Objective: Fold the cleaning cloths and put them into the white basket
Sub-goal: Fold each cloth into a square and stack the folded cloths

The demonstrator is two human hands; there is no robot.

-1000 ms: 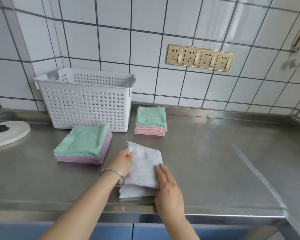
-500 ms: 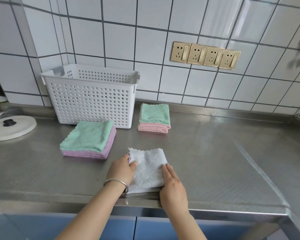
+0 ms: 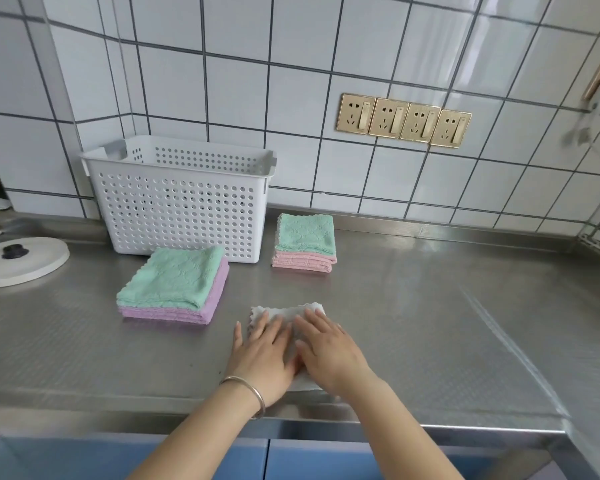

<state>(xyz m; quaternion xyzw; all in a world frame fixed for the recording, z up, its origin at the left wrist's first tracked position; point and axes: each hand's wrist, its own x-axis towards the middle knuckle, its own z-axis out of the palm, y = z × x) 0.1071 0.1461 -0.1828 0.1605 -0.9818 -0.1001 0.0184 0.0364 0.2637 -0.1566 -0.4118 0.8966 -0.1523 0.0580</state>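
On the steel bench (image 3: 413,323) the white basket (image 3: 184,199) stands against the tiled wall. A larger green-and-purple pile (image 3: 174,285) lies just before it, a smaller green-and-pink stack (image 3: 305,242) to its right. Nearer the front edge, the white cloth (image 3: 288,311) lies folded under both palms: left hand (image 3: 262,355) and right hand (image 3: 329,349) press flat, fingers straight, each grip wide and holding nothing. This looks like smoothing the fold. The next move likely calls for lifting the cloth toward the folded stack or the basket.

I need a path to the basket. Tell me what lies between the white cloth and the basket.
In the head view, bare steel counter separates the white cloth from the basket; the green and purple stack sits just left of that line.
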